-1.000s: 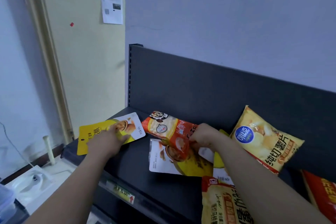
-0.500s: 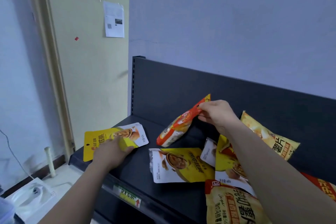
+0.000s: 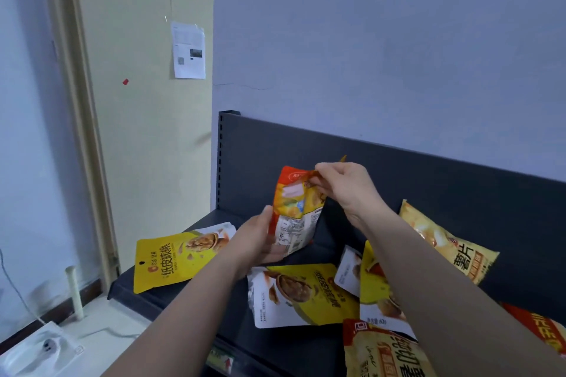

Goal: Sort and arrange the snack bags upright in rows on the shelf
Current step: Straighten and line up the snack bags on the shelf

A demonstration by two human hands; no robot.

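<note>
- You've got the orange bag [image 3: 294, 211] upright between both hands, over the shelf [image 3: 171, 300] and close to the back panel [image 3: 428, 180]. I can't tell whether its bottom touches down.
- Right hand [image 3: 346, 190]: the grip pinches the bag's top seal.
- Left hand [image 3: 254, 242]: the grip wraps the bag's lower left edge, thumb in front.
- Progress, as I read it: nothing stands in a row yet, and this looks like the first bag going up.
- Left of the orange bag, the left walnut bag [image 3: 177, 257] lies flat, poking past the shelf's end.
- In front of the orange bag, the middle walnut bag [image 3: 303, 294] lies flat. Beside it, the third walnut bag [image 3: 375, 294] is partly under your right forearm.
- Right of the orange bag, the rear chip bag [image 3: 450, 248] slumps against the back panel.
- Further front and right of the orange bag, the front chip bag [image 3: 376, 352] lies flat and a red bag [image 3: 548, 330] peeks in.
- So it's barely begun: one bag in hand, six left to sort and stand.
</note>
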